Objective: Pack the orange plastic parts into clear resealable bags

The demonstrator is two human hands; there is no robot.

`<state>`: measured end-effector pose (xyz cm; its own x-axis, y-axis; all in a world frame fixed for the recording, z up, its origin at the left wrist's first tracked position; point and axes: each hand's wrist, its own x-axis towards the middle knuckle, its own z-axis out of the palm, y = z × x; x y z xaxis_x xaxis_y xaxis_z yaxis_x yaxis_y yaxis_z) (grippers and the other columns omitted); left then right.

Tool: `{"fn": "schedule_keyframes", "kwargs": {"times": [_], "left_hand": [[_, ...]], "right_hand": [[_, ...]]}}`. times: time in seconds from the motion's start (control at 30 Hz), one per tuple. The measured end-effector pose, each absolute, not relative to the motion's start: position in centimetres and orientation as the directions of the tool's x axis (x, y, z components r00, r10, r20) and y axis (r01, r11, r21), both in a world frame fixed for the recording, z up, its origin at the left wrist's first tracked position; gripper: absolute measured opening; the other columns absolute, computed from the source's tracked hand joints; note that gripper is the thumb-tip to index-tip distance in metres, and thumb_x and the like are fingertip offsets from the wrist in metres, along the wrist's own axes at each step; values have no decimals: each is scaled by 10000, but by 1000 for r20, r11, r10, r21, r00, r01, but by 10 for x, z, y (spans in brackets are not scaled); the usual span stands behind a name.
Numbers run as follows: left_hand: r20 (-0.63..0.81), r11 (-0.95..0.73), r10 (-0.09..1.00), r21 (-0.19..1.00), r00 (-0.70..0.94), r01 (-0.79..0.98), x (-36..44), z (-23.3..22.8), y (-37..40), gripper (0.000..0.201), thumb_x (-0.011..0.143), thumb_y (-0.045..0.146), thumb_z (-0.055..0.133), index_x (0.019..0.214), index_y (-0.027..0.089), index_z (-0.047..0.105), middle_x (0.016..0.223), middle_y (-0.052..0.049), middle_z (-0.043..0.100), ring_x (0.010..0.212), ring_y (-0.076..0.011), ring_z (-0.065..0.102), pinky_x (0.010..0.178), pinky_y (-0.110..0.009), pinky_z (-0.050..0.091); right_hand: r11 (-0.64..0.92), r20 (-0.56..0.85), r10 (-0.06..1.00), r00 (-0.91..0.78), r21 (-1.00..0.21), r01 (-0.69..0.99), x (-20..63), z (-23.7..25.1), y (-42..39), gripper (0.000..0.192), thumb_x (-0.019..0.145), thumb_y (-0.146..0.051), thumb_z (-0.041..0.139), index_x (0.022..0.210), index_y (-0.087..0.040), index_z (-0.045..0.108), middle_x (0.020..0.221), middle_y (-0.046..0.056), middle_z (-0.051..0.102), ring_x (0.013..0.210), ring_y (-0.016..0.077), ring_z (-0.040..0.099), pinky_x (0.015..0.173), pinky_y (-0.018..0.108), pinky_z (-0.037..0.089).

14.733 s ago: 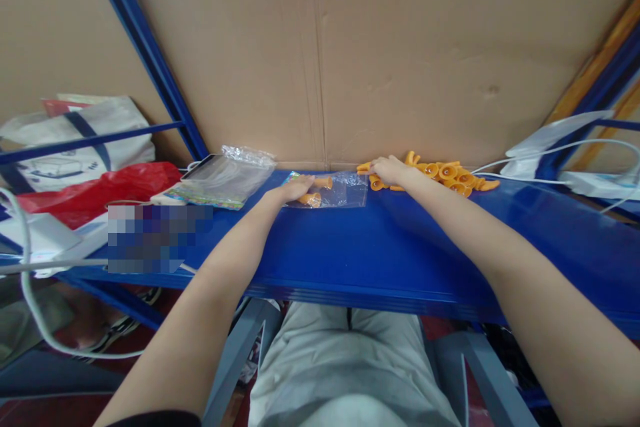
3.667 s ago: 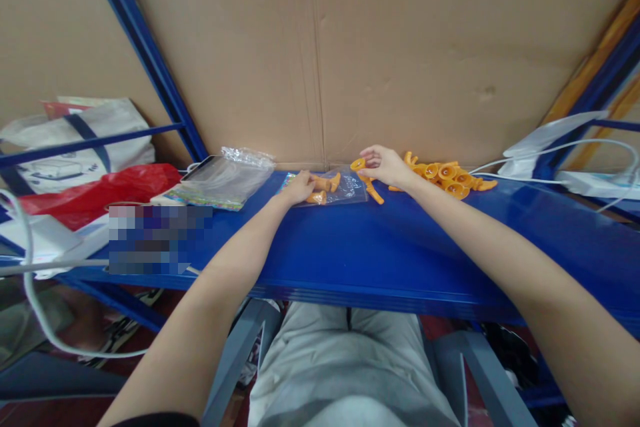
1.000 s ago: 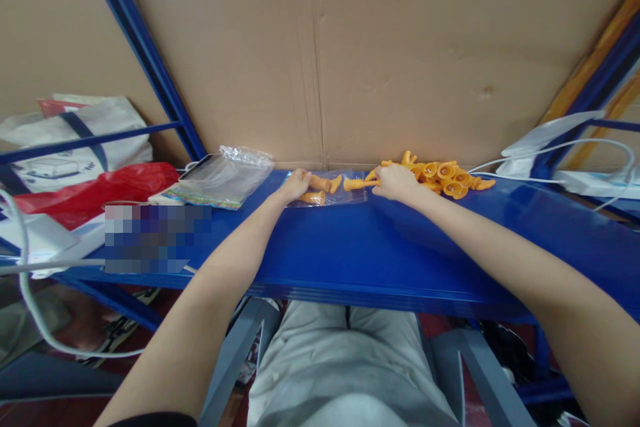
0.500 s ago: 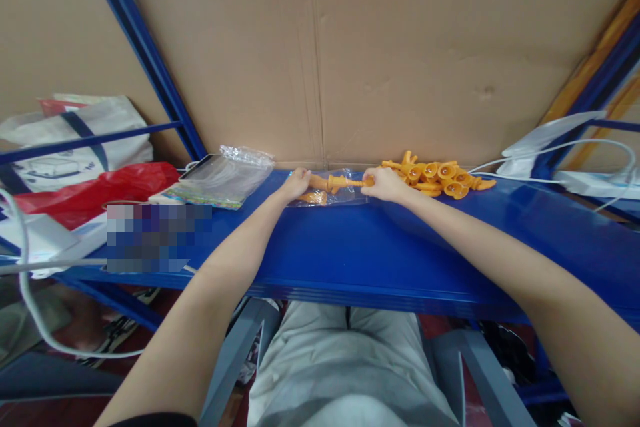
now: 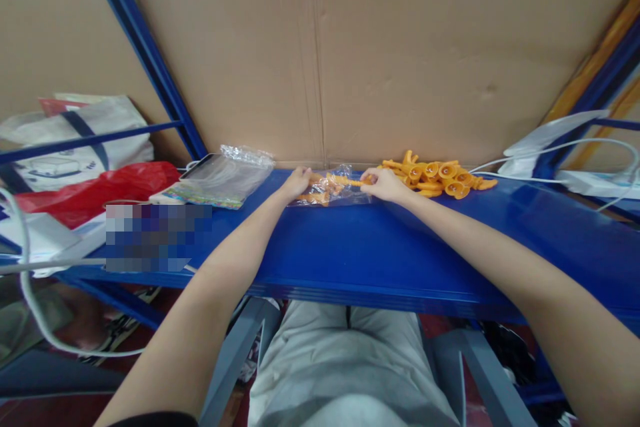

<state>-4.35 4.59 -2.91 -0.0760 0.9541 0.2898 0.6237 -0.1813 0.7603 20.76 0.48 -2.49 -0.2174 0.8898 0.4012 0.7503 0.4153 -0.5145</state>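
A clear plastic bag [image 5: 353,197] lies near the back of the blue table, between my two hands. Orange plastic parts [image 5: 316,198] show through its film at the left side. My left hand [image 5: 299,182] is closed at the bag's left end, its fingertips on film and orange plastic. From the right, my right hand [image 5: 382,184] pinches the end of a long ridged orange plastic piece [image 5: 350,181] that reaches into the bag. Close beside that hand is a pile of orange trumpet-shaped plastic pieces [image 5: 440,177].
Flat clear bags [image 5: 225,180] are stacked left of my left hand. Farther left are a red plastic bag [image 5: 115,190], a canvas bag [image 5: 85,133] and a white cable [image 5: 30,300]. A cardboard wall [image 5: 320,53] stands behind the blue table [image 5: 360,247].
The bag's film has bunched up and now covers more of the long orange piece. Both hands have stayed in nearly the same place.
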Motion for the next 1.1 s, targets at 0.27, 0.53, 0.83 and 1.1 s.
{"fn": "schedule_keyframes", "kwargs": {"times": [0.27, 0.53, 0.83, 1.1], "left_hand": [[231, -124, 969, 772, -93, 624, -41, -26, 41, 361, 988, 332, 371, 1195, 122, 580, 1318, -176, 647, 1243, -263, 594, 1053, -372, 435], [272, 45, 951, 360, -151, 932, -40, -10, 22, 498, 974, 408, 355, 1282, 61, 536, 1327, -272, 618, 1249, -370, 594, 998, -440, 455], [185, 47, 978, 250, -95, 967, -36, -2, 14, 758, 936, 660, 293, 1329, 69, 557, 1335, -246, 625, 1251, -384, 593, 984, -427, 470], [167, 8, 985, 234, -48, 972, -35, 1, 10, 762, 934, 664, 309, 1359, 83, 556, 1352, -224, 621, 1274, -378, 576, 999, -420, 463]], "right_hand": [[370, 320, 920, -226, -520, 770, 191, -22, 6, 194, 736, -197, 682, 917, -145, 729, 555, -57, 541, 526, 97, 472, 572, 224, 347], [233, 159, 972, -174, -758, 609, 184, -22, 0, 171, 806, -167, 699, 972, -125, 699, 577, -19, 652, 396, 64, 463, 455, 188, 378], [124, 55, 988, -144, -836, 535, 187, -20, -3, 288, 808, -129, 724, 1089, -75, 695, 481, -36, 579, 396, 65, 469, 423, 169, 353], [63, 16, 995, -95, -855, 515, 186, -20, -3, 265, 806, -111, 703, 1071, -89, 699, 461, -40, 556, 403, 74, 485, 409, 167, 346]]}}
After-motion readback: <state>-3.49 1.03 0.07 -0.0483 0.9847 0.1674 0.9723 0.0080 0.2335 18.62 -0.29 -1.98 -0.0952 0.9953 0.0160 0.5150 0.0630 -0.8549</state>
